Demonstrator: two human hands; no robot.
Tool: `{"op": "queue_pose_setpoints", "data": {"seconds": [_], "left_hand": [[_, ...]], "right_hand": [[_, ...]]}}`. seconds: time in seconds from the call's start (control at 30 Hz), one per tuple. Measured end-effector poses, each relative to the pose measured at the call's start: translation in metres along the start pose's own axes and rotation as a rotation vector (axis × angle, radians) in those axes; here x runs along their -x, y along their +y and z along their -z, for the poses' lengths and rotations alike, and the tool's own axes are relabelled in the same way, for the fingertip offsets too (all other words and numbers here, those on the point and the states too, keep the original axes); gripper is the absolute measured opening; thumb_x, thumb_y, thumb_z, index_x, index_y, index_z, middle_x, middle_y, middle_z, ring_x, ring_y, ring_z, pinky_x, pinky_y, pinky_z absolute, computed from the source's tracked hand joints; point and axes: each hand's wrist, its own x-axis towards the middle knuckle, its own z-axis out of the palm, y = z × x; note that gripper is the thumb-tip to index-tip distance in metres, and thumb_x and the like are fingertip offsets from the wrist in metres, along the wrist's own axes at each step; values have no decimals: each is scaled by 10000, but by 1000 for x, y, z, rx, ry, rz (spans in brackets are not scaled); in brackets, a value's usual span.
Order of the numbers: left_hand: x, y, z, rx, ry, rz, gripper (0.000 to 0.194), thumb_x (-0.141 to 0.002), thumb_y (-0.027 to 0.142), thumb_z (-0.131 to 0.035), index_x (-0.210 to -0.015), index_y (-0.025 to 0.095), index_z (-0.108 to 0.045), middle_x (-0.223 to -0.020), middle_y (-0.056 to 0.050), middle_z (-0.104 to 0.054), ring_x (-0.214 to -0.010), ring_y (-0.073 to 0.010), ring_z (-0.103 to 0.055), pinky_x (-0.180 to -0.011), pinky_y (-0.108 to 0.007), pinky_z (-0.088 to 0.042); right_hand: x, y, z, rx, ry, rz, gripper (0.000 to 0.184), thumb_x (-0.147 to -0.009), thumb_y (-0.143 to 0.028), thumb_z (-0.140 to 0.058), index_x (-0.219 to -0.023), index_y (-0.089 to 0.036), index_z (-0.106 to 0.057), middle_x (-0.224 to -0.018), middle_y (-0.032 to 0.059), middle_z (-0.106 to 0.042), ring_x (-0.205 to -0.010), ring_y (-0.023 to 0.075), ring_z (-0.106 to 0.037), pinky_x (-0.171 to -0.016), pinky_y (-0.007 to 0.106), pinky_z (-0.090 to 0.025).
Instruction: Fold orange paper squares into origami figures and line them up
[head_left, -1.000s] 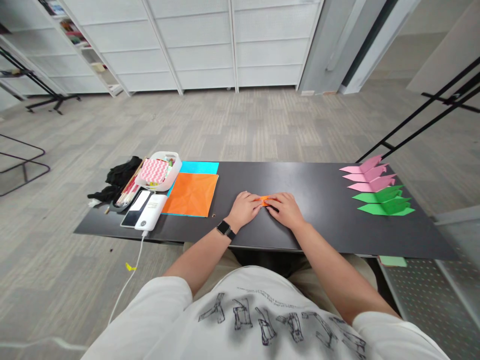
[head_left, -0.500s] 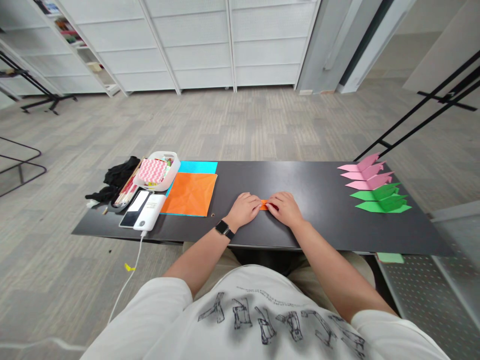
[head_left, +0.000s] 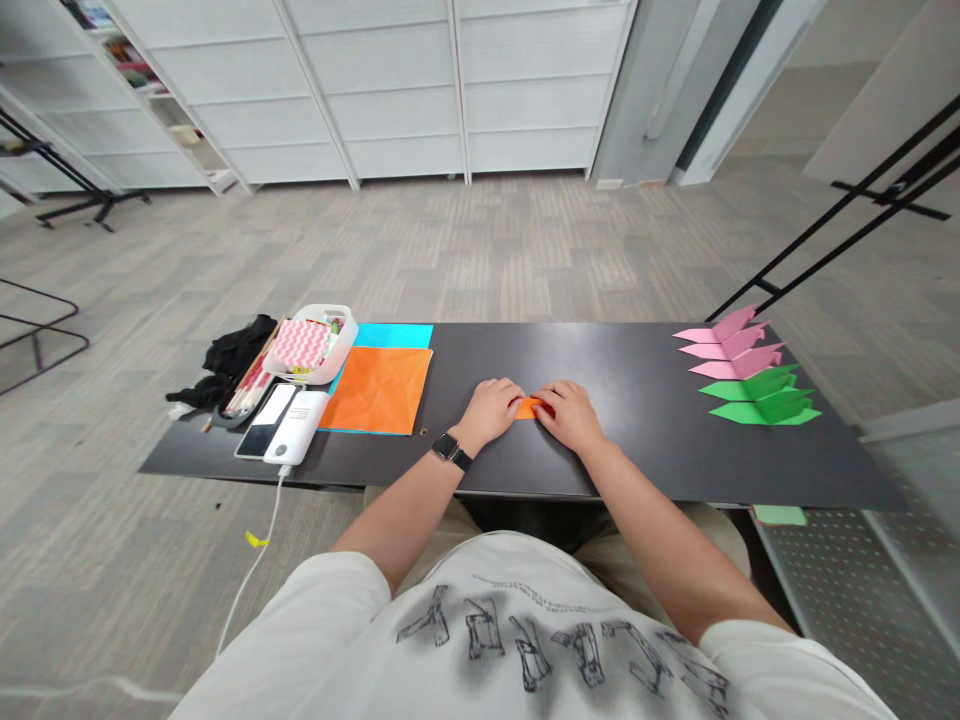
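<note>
A small folded piece of orange paper lies on the dark table, between my two hands. My left hand, with a black watch on its wrist, has its fingers closed at the paper's left end. On the other end, the fingers of my right hand are bent and pinch the paper's upper right edge. My fingers cover both ends of the paper, so its full shape is hidden.
Orange sheets lie over blue sheets to the left. Beyond them are a white basket, a phone, a white power bank and black cloth. Pink and green folded paper birds stand at right.
My left hand has shifted slightly up along the paper. More of the orange paper shows below my fingertips. The other things on the table stay where they were.
</note>
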Motion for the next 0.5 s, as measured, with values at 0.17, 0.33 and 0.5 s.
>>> {"op": "queue_pose_setpoints", "data": {"seconds": [0.17, 0.33, 0.5], "left_hand": [[1, 2, 1, -25, 5, 18, 215, -1020, 210, -636, -1185, 255, -766, -1159, -58, -753, -1070, -248, -672, -1025, -433, -510], [2, 10, 6, -50, 28, -6, 139, -1034, 264, -661, -1087, 257, -789, -1108, -49, -761, -1013, -249, -652, -991, -443, -497], [-1, 19, 8, -87, 45, -16, 148, -1042, 332, -681, -983, 249, -789, -1017, -57, -757, -983, -253, -650, -998, -463, -473]], "right_hand": [[-1, 1, 1, -25, 21, -6, 156, -954, -210, -696, -1091, -263, -749, -1120, 82, -742, -1082, 304, -641, -965, 476, -465], [0, 0, 4, -21, 69, 1, 51, -967, -227, -676, -990, -259, -708, -1044, 81, -731, -1028, 295, -637, -945, 460, -456], [2, -5, 8, -37, 103, 32, 79, -1012, -285, -648, -958, -271, -703, -1046, 74, -736, -1034, 292, -644, -985, 487, -461]]}}
